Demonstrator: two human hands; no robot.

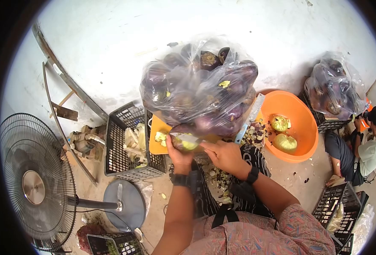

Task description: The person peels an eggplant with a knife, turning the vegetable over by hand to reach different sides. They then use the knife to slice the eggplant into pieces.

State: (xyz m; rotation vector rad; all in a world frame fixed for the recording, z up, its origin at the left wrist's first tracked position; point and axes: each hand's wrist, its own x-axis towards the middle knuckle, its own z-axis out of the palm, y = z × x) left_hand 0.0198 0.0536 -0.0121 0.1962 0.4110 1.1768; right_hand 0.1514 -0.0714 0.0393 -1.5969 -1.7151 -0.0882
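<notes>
My left hand (178, 156) is wrapped round a big round purple eggplant (183, 128), partly peeled to pale yellow-green flesh. In my right hand (229, 158) is a knife, its blade (187, 138) lying across the cut face of the eggplant. Beneath them sits a yellow board (157, 146) with a pale cut piece (160, 137) on it. Just beyond my hands stands a large clear plastic bag (196, 89) full of purple eggplants. To the right, an orange basin (306, 127) holds two peeled pale-green eggplants (285, 143).
Dark peel scraps (256, 134) lie beside the basin. On the left are a black crate (118, 140) and a standing fan (37, 187). Another bag of eggplants (337, 91) rests on a crate at the right, near a seated person (368, 155). More peelings (222, 185) lie between my legs.
</notes>
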